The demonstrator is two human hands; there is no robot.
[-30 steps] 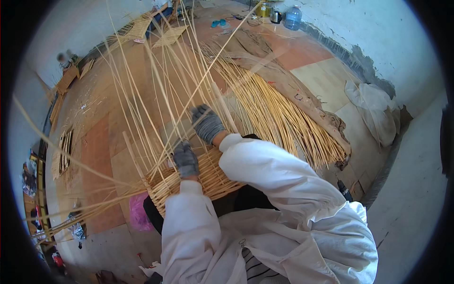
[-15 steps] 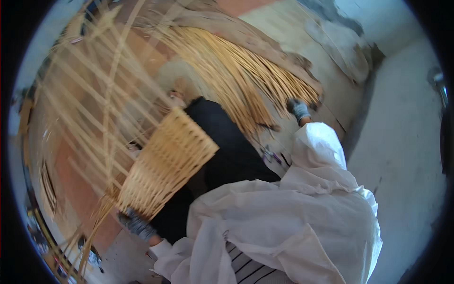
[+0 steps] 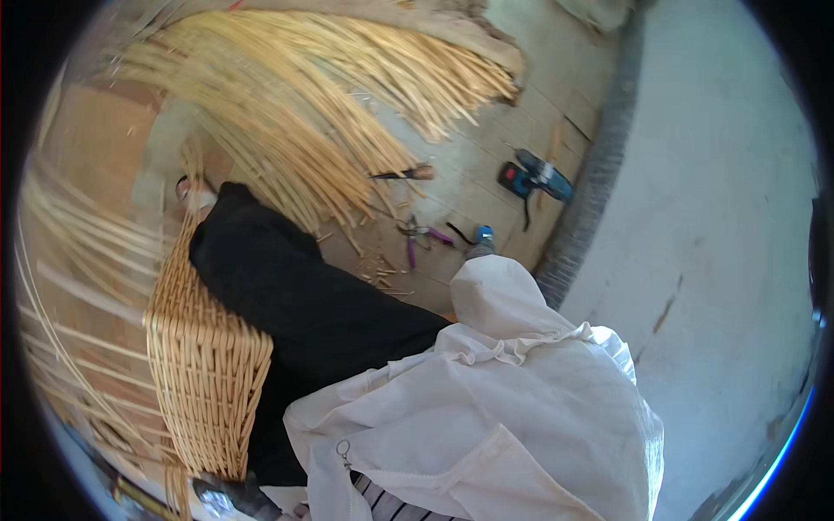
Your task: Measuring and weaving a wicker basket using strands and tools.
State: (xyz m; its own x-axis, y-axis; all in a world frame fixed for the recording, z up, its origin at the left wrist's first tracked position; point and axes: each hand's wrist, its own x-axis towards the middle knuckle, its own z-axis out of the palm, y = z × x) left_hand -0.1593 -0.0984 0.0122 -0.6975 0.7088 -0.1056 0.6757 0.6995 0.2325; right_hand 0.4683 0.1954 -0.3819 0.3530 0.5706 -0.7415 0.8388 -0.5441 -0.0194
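Note:
A part-woven wicker basket [image 3: 213, 382] rests tilted against my black-trousered leg, with long loose stakes fanning out to its left. Close against the basket's lower edge is my left hand [image 3: 233, 497] in a grey glove, closed on that edge; its fingers are partly blurred. My right hand [image 3: 478, 247] shows only as a small grey patch beyond the white sleeve, its fingers hidden. Right by it is a small blue thing [image 3: 485, 233] I cannot make out. Purple-handled pruners [image 3: 415, 233] lie on the floor just left of that hand.
Many pale wicker rods [image 3: 287, 113] spread over the floor ahead, beside a brown cloth [image 3: 469, 30]. A blue cordless drill [image 3: 540, 178] lies near the wall [image 3: 712, 217] at right. A pointed tool with a wooden handle [image 3: 421, 174] and short offcuts [image 3: 378, 273] lie closer in.
The view has swung to the right. My right hand has come back from the far ends of the rods toward me, beside the pruners. The basket sits lower left, turned, my left hand still against it.

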